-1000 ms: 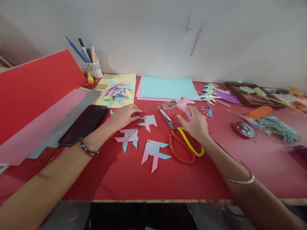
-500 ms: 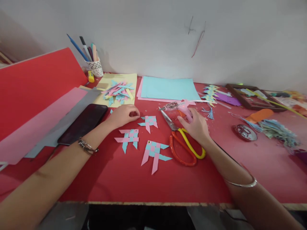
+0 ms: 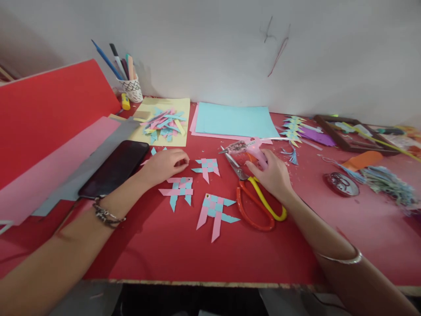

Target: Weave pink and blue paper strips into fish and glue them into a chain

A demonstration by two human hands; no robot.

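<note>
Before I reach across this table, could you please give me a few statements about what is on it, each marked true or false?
1. The right-hand grip is on a pink glue gun. True.
2. Both handles of the scissors are red. False: one is red, the other yellow.
3. The heap of paper strips lies on a pale yellow sheet. True.
4. The black phone lies to the right of the scissors. False: the black phone lies to their left.
5. The woven piece nearest the front edge is pink and light blue. True.
</note>
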